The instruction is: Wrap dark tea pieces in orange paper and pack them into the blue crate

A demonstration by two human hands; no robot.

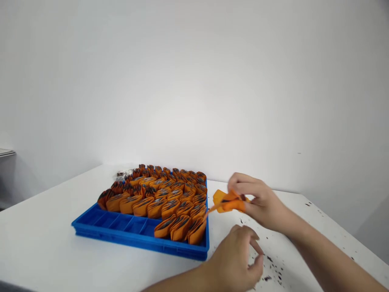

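Note:
My right hand (pixel 258 200) pinches a folded orange piece (pixel 229 200), which looks like paper or thin cloth with a dark inside, just right of the blue tray's edge. My left hand (pixel 237 259) is low over the table in front of it, its fingers curled with thumb and forefinger close together. Whatever it holds, if anything, is too small to name. Many folded orange pouches (pixel 154 207) with dark contents stand in rows in the blue compartment tray (pixel 136 243). Several front compartments (pixel 121 223) at the left show bare blue floors.
Dark flakes (pixel 275 271) lie scattered on the white table (pixel 45 227), right of the tray. A clear plastic bag (pixel 123 174) sits behind the tray's far left corner. A white wall (pixel 188 81) rises behind the table.

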